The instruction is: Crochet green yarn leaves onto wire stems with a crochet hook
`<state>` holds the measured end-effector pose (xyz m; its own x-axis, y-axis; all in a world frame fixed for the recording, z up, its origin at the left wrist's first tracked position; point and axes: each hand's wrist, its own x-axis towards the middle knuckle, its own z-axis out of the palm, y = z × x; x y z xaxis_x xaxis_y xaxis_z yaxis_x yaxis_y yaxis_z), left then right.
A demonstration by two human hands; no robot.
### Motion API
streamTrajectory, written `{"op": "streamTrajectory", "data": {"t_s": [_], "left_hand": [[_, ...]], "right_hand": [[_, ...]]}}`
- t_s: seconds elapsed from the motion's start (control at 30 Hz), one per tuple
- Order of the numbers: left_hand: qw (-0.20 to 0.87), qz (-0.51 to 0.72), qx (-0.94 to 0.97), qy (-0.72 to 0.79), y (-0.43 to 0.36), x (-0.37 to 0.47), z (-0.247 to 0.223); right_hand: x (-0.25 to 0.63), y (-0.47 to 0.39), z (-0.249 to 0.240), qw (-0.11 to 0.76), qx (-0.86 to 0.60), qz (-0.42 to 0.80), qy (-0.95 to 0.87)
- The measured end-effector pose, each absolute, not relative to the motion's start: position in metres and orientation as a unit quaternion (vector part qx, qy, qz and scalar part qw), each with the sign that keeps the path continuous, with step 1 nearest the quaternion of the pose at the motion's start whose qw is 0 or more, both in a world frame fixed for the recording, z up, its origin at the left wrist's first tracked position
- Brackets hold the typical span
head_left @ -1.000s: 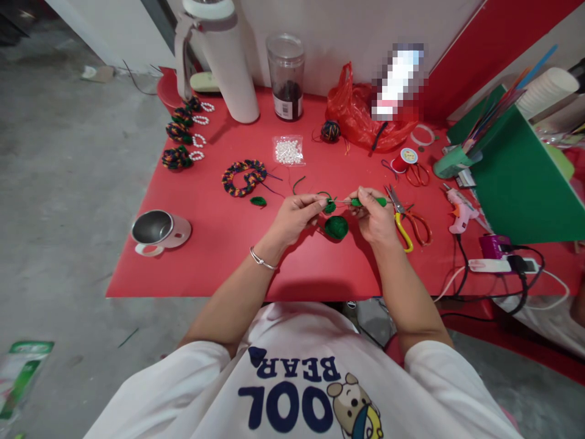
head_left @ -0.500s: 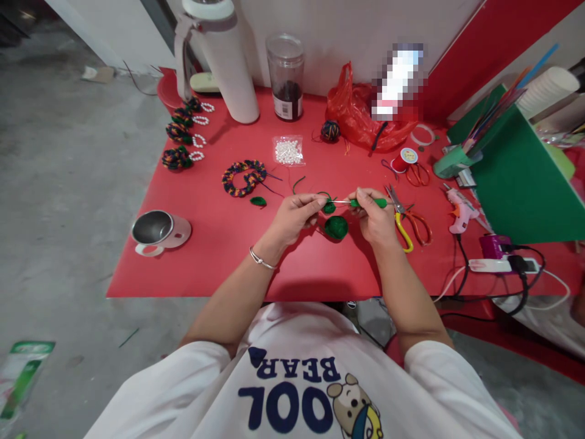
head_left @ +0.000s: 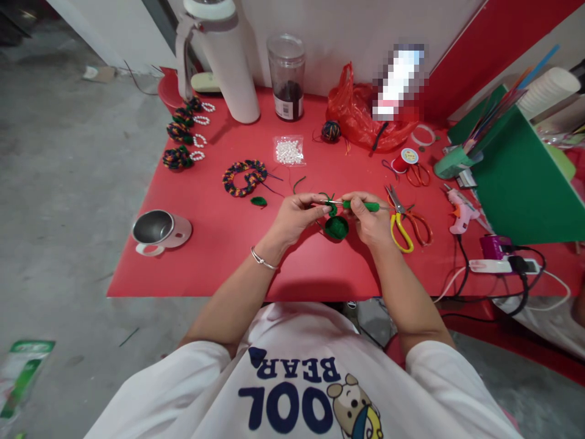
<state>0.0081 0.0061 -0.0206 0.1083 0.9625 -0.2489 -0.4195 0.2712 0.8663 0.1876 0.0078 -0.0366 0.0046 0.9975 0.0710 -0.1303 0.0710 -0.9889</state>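
My right hand (head_left: 367,214) is closed on the green handle of a crochet hook (head_left: 368,207), whose metal shaft points left. Between thumb and fingers, my left hand (head_left: 299,213) pinches a small piece of green crochet (head_left: 332,209), and the hook's tip reaches into my left fingers there. Just below the work, a ball of green yarn (head_left: 337,228) rests on the red table. Left of my left hand lies a small green crocheted leaf (head_left: 258,201). Close to my right hand are scissors (head_left: 401,222) with yellow and orange handles.
A multicoloured crocheted ring (head_left: 244,178) and a bag of white beads (head_left: 289,150) lie beyond my hands. A steel-lined mug (head_left: 162,231) stands at left. At right are a pink glue gun (head_left: 461,210), a power strip (head_left: 491,266) with cables, and a red thread spool (head_left: 404,160).
My right hand and the crochet hook have shifted slightly left, closer to my left hand. More of the hook's shaft now passes over my left fingertips, and the green piece has turned a little.
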Motion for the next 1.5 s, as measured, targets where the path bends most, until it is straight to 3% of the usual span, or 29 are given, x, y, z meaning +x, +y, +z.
{"op": "streamTrajectory", "data": {"t_s": [0.27, 0.47, 0.6, 0.93, 1.3, 1.5], "left_hand": [[0.653, 0.543, 0.334, 0.409, 0.007, 0.009, -0.028], [0.68, 0.544, 0.338, 0.357, 0.008, 0.008, -0.034], [0.674, 0.544, 0.335, 0.372, 0.008, 0.007, -0.035], [0.646, 0.581, 0.327, 0.372, 0.011, 0.005, -0.034], [0.643, 0.579, 0.312, 0.392, 0.01, 0.006, -0.034], [0.646, 0.581, 0.297, 0.396, 0.009, 0.005, -0.027]], "right_hand": [[0.187, -0.002, -0.027, 0.479, -0.373, 0.5, -0.618], [0.185, -0.001, -0.026, 0.507, -0.339, 0.234, -0.757], [0.187, 0.002, -0.032, 0.471, -0.29, 0.175, -0.814], [0.188, 0.005, -0.028, 0.492, -0.31, 0.222, -0.783], [0.188, 0.002, -0.033, 0.497, -0.34, 0.181, -0.778], [0.192, 0.004, -0.027, 0.494, -0.292, 0.29, -0.766]]}}
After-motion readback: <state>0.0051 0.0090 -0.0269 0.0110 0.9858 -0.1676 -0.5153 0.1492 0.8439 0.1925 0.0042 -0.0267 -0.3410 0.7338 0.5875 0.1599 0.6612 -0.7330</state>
